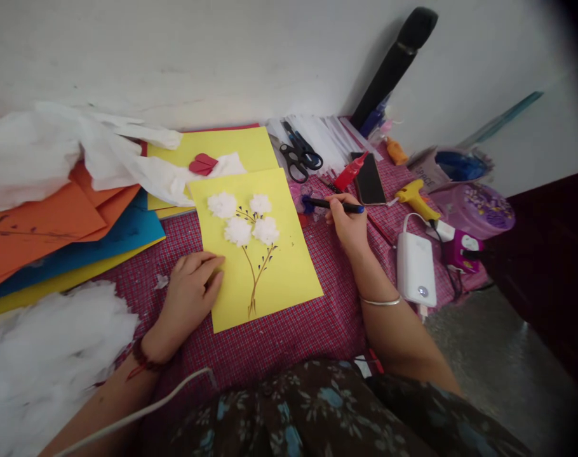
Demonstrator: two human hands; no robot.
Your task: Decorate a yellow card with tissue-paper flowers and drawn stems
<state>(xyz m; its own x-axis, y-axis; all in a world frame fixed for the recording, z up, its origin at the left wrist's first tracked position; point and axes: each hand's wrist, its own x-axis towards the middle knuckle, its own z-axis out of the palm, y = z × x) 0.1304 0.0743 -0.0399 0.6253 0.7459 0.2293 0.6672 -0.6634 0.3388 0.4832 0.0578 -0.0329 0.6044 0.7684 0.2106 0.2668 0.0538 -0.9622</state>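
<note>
On the yellow sheet [289, 273] are several white fluffy paper blossoms [238, 231], brown stems and small dark blue leaf marks. My left hand [188, 292] rests on the cloth with its fingertips at the sheet's left edge, fingers loosely stretched and holding nothing. My right hand [349, 222] is to the right of the sheet, closed around a dark marker pen [328, 204] with a blue end. The pen points left, and its tip reaches a dark blue patch [307, 204] beside the sheet; whether it touches is too small to tell.
Black scissors [301, 158], a red glue bottle [350, 172] and a phone [371, 181] lie behind my right hand. A yellow glue gun [415, 198] and white power bank [415, 270] are at right. Coloured papers [41, 222] and a white tissue heap [60, 362] fill the left.
</note>
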